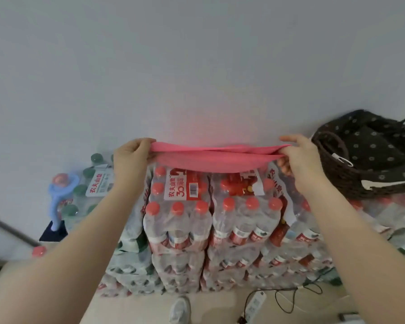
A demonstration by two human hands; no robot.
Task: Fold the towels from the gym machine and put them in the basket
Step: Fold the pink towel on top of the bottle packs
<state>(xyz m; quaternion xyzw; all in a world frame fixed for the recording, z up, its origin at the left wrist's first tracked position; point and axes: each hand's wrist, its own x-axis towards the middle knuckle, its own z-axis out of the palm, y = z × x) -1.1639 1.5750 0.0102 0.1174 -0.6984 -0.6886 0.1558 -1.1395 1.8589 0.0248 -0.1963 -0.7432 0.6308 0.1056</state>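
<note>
Left to right: your left hand (pixel 131 157), at 9 o'clock of the pink towel (pixel 211 157), has fingers curled around one end. The towel hangs stretched above the shrink-wrapped bottle packs (pixel 211 220). Your right hand (pixel 299 157) pinches the 3 o'clock end. The dark woven basket (pixel 337 169) sits at 3 o'clock, atop the packs. Risk: uneven tension could slip the layered edges apart, spoiling the fold.

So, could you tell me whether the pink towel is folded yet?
Partly: the pink towel shows doubled layers, stretched between left hand and right hand.
</note>
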